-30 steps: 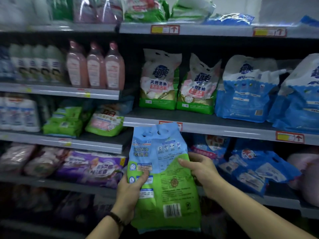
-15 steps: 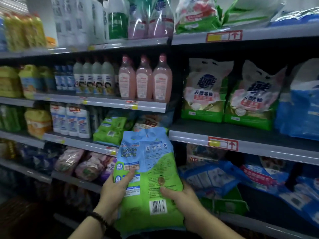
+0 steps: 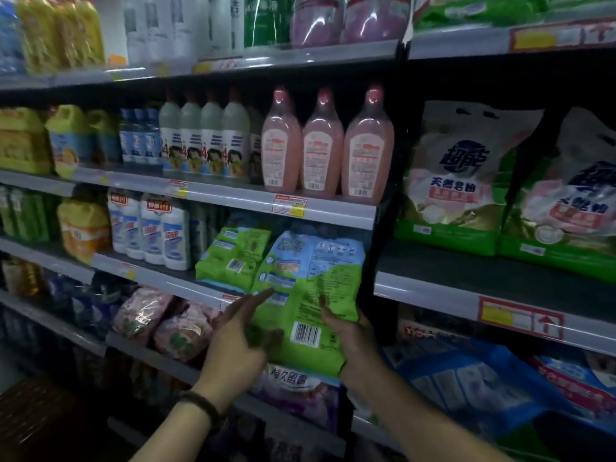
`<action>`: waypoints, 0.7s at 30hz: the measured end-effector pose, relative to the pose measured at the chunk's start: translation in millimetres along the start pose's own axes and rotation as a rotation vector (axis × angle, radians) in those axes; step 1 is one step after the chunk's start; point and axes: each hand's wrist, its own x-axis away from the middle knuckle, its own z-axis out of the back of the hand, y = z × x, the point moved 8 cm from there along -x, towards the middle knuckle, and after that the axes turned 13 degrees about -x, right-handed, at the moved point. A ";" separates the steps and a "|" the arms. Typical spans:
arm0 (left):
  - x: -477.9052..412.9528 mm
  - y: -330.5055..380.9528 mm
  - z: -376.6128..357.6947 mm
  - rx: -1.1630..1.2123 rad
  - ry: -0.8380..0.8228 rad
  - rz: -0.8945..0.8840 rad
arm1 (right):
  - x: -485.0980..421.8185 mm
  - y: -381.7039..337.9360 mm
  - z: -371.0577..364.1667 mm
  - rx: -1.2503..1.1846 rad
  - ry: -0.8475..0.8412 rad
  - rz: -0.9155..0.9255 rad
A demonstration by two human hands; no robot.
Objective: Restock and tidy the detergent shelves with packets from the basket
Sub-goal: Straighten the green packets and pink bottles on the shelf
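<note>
The green and blue detergent packet leans back side out, its top reaching into the shelf under the pink bottles. It stands right beside a matching green packet lying there. My right hand grips its lower right corner, thumb on the front. My left hand, blurred, has loosely spread fingers at the packet's lower left edge. No basket is in view.
Pink bottles fill the shelf above and white bottles stand to the left. Pink packets and a purple packet lie on the shelf below. Large green-white bags and blue bags fill the right bay.
The packet has moved up and left from in front of my chest into the shelf beside the green packets. My left hand has loosened its grip, and my view has swung left.
</note>
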 end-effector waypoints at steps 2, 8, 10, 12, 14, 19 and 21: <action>-4.4 6.3 -6.7 -0.038 0.007 -0.102 | -23.4 -8.2 -7.1 -0.018 0.005 0.022; -48.6 21.7 -40.5 -0.174 -0.047 -0.267 | -90.1 -35.5 -33.7 0.037 0.027 0.169; -67.7 24.4 -52.3 -0.149 -0.101 -0.263 | -107.1 -35.9 -39.4 0.041 0.041 0.176; -86.9 17.3 -67.7 -0.223 -0.141 -0.245 | -126.9 -37.0 -37.8 0.067 0.052 0.208; -96.4 4.3 -86.4 -0.279 -0.202 -0.217 | -150.4 -33.9 -28.5 0.156 0.046 0.253; -90.7 -15.7 -108.1 -0.325 -0.244 -0.225 | -144.8 -38.8 -27.9 0.604 0.028 0.408; -87.7 -17.0 -108.1 -0.364 -0.277 -0.196 | -134.9 -36.0 -27.3 0.792 0.103 0.445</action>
